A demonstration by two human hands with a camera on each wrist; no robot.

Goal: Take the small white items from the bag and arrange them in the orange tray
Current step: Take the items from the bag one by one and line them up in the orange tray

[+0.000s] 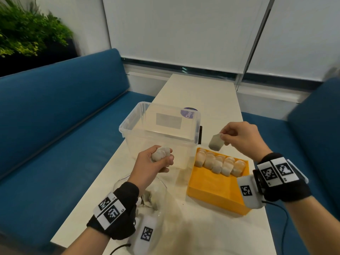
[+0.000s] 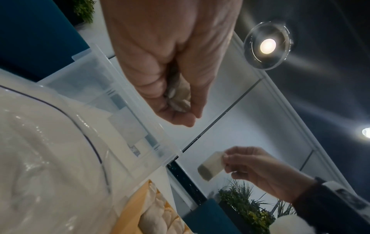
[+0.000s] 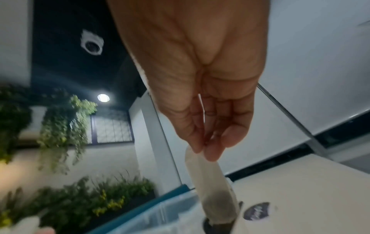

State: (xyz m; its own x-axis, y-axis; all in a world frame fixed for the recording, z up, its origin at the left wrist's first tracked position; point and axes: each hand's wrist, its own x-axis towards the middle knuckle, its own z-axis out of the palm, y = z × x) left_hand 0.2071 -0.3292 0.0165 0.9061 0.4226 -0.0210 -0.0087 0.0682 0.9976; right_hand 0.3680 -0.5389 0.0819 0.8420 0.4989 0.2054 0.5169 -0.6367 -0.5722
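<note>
Nearest the table's (image 1: 206, 92) front edge lay the clear bag (image 1: 156, 205), white sachets still inside. Above it the left hand (image 1: 152, 162) was clenched round a bunch of sachets (image 1: 161, 153). Toward the right edge, the orange tray (image 1: 215, 188) held one row along its far wall, the rest bare. Beyond, the right hand (image 1: 241, 137) pinched a single sachet (image 1: 216, 142) aloft. Judged roughly a third done.

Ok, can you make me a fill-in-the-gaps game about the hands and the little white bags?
1. The right hand pinches ____ white sachet.
2. The left hand grips a bunch of sachets above the clear ____.
3. The row of sachets lies in the ____ tray.

Missing words: one; bag; orange
</note>
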